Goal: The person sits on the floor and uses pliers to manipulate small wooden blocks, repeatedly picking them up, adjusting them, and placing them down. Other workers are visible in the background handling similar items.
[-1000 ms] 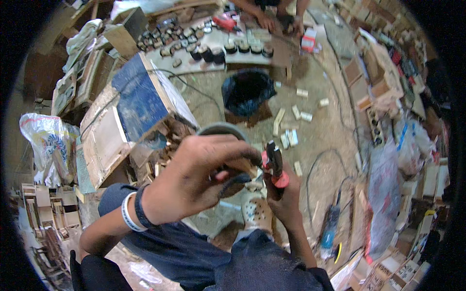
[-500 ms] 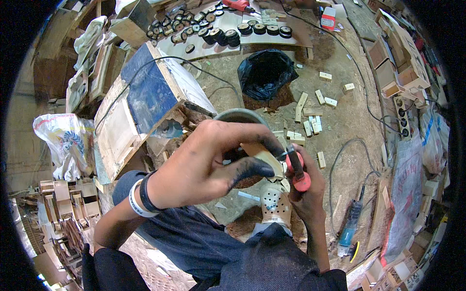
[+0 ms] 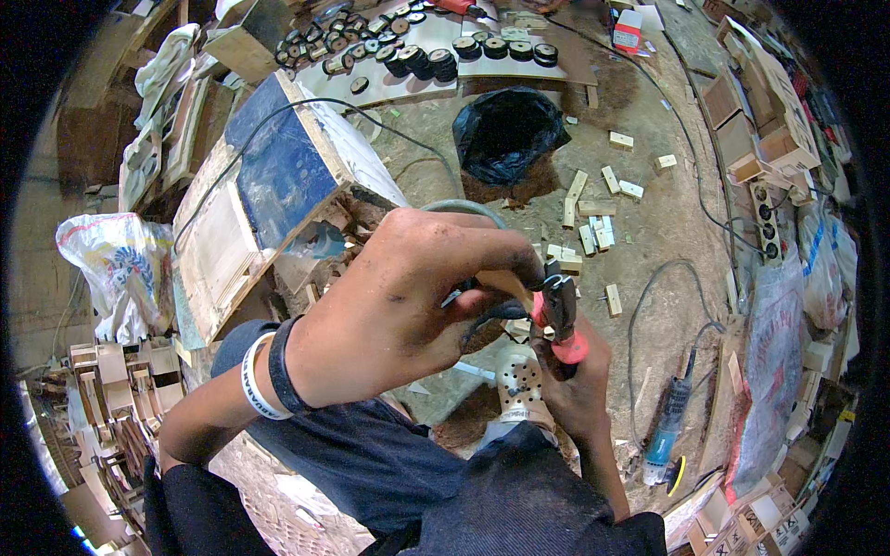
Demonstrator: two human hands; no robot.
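Note:
My right hand (image 3: 577,389) is closed round pliers (image 3: 562,320) with red grips and dark jaws. A small bent wire piece (image 3: 554,280) shows at the tip of the jaws, beside my left index fingertip. My left hand (image 3: 408,296) curls in front of the pliers, its thumb and fingertip stained black. Between its fingers is a pale wooden piece (image 3: 505,281), mostly hidden by the hand. Under my hands, the grey rim of a round container (image 3: 468,211) shows in part.
Small wooden blocks (image 3: 603,232) lie ahead to the right, near a black-lined bin (image 3: 510,139). A blue-topped wooden box (image 3: 278,185) stands left. An angle grinder (image 3: 666,445) with its cord lies right. Black round discs (image 3: 431,65) cover boards at the far side.
My left fingers have closed in around the pliers' jaws and the wire piece. The left thumb has tucked under, and the pliers have tilted and shifted slightly left.

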